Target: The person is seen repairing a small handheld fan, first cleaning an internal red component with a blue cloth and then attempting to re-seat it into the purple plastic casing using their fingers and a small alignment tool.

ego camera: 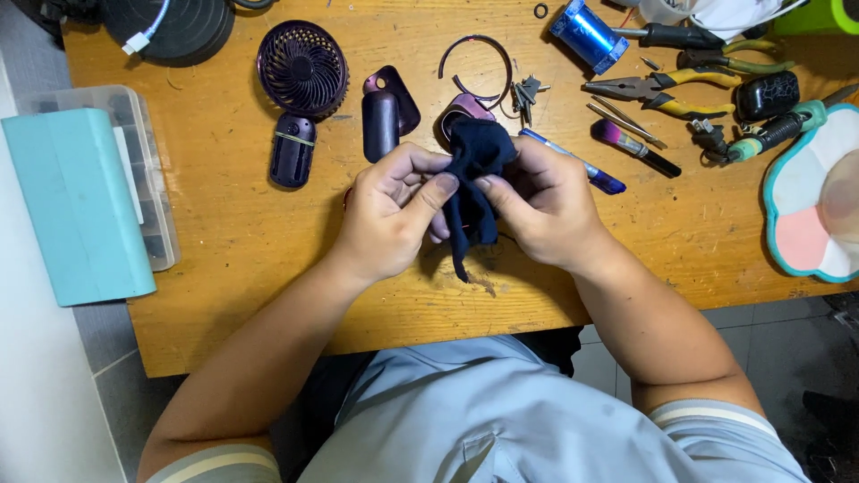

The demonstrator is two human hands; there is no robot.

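A clear plastic compartment box [148, 179] is seen at the left edge of the wooden table, and a long light-teal case [76, 206] is laid along its left side. At the far right, a blue cylindrical cell with a printed wrapper [588, 34] is seen lying tilted.

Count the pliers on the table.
2, both at the table's upper right: yellow-handled pliers beside the tweezers, and green-handled pliers just above them. Others may be hidden past the frame's edge.
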